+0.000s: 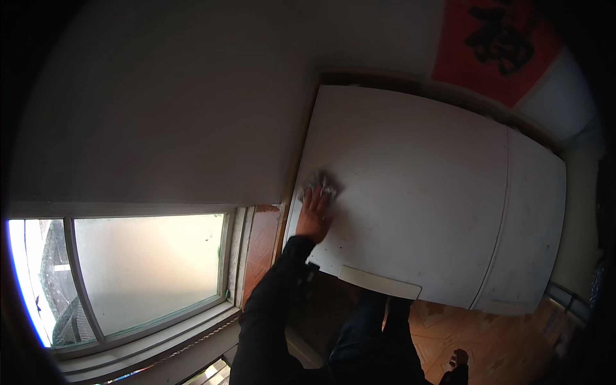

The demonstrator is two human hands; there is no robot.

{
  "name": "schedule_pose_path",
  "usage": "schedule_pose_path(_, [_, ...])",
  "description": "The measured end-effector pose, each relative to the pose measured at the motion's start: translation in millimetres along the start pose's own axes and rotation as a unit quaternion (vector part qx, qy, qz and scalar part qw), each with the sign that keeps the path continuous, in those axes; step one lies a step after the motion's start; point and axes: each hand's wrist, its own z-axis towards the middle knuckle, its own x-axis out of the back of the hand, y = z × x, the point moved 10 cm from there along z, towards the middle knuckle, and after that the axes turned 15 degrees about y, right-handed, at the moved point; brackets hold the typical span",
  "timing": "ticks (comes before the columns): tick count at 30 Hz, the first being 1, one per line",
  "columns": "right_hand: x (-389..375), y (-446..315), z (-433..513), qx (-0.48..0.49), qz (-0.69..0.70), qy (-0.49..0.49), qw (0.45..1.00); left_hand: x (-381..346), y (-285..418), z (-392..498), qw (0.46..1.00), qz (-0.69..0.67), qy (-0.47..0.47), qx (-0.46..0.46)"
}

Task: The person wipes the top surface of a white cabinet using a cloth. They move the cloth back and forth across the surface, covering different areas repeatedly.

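Observation:
My left hand lies on a broad white panel near its left edge, with the fingers pointing away from me. Under those fingers is a crumpled greyish cloth, blurred and pressed against the surface. A few small dark specks dot the panel below the wrist. Low at the right, my right hand hangs beside my body over the floor, its fingers loosely curled. Whether it holds anything is too small and dark to tell.
A cream strip projects from the panel's front edge above my legs. One seam divides off the panel's right side. At left is a frosted sliding window. Red paper with black writing hangs behind. Patterned tiles cover the floor.

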Motion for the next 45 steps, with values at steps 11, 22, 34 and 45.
schedule_pose_path(11, [14,-23,-26,0.013,-0.019,0.038,0.999,24,7,0,0.997,-0.051,0.065,-0.009])
schedule_pose_path(22, [2,-3,-2,0.039,0.094,0.043,0.994,25,-9,120,0.977,0.114,0.162,-0.074])
schedule_pose_path(34, [-39,-27,-26,0.069,0.033,-0.024,0.997,10,-6,97,0.991,0.014,0.129,-0.037])
schedule_pose_path(45, [-16,-45,-61,0.028,-0.039,0.025,0.999,-20,223,80,0.96,-0.115,0.078,-0.245])
